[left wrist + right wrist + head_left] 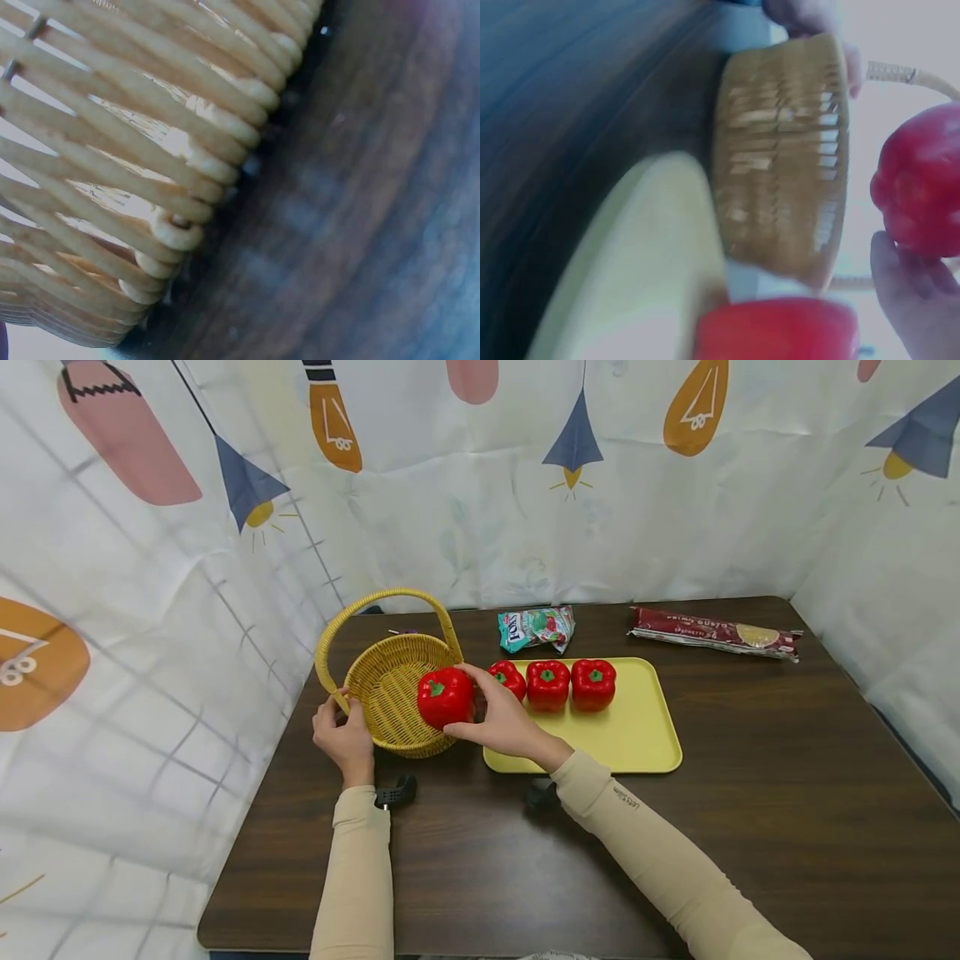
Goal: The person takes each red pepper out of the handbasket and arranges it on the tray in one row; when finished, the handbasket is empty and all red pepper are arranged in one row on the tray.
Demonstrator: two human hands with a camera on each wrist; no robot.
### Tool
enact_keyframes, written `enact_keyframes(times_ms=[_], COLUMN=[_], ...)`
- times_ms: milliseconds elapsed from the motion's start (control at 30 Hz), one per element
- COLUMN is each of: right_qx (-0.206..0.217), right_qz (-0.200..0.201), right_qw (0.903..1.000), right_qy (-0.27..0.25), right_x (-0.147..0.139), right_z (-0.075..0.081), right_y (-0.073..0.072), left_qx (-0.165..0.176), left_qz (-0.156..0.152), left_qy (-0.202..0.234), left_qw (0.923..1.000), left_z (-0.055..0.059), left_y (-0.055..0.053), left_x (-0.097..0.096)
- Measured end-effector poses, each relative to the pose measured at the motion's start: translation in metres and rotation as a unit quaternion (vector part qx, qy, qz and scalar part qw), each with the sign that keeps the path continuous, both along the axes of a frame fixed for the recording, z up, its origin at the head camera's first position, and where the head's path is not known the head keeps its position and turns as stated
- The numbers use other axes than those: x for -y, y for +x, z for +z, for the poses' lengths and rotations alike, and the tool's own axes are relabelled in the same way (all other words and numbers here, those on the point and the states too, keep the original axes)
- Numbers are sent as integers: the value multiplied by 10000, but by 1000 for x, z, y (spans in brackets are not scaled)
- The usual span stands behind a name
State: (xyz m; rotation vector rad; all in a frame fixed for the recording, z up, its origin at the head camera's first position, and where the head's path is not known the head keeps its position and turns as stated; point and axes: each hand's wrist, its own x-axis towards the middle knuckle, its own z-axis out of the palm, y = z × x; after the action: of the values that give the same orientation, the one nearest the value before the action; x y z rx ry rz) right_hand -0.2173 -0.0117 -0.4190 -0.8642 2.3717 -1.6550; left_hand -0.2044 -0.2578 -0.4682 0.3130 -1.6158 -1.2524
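Note:
A red bell pepper (446,697) with a green stem is gripped between the thumb and fingers of my right hand (504,717), above the right side of a yellow wicker basket (390,693). In the right wrist view the held pepper (926,180) is up past the basket's rim, apart from the weave (780,157). At the basket's left side my left hand (345,737) pinches the rim near the foot of the handle (330,635). Several more red peppers (547,685) stand in a row on a yellow tray (637,743). Close woven strands (150,150) fill the left wrist view.
Behind the tray lies a teal snack bag (536,629). A long dark red spaghetti packet (716,633) is at the back right of the dark wooden table (787,793). Patterned white curtains (480,527) hang behind and at both sides.

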Motion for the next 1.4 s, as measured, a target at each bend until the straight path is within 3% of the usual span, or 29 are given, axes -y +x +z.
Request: enact_keyframes(times_ms=[133,267,400,567,700,1033,1233,1400], right_qx=[-180,-243,-67,-165,-373,-320,-598,-620], right_qz=[-79,-32,142,252,102,-440,-495,-578], right_qw=[9997,9996,9991,9993,9993,9985,9970,9964], right_qy=[118,-119,-396,-212,13,95,35,100], right_x=[-17,-32,-48,-75,-97,-133,-160,-173], right_z=[-7,-9,-4,5,11,36,22,40], right_y=[2,5,5,0,-2,8,-4,2], left_qx=[2,17,-25,-42,-39,7,119,73], left_qz=[30,51,18,-35,9,-10,-58,-39], left_qy=[-73,-108,-90,-69,-135,-53,-1,-36], left_qw=[10000,9999,10000,10000,9999,10000,9999,10000], left_z=[1,0,0,-2,-3,-4,-3,-1], left_y=[1,1,0,-1,-1,-1,0,0], left_x=[0,-1,-1,-1,-1,1,-1,-1])
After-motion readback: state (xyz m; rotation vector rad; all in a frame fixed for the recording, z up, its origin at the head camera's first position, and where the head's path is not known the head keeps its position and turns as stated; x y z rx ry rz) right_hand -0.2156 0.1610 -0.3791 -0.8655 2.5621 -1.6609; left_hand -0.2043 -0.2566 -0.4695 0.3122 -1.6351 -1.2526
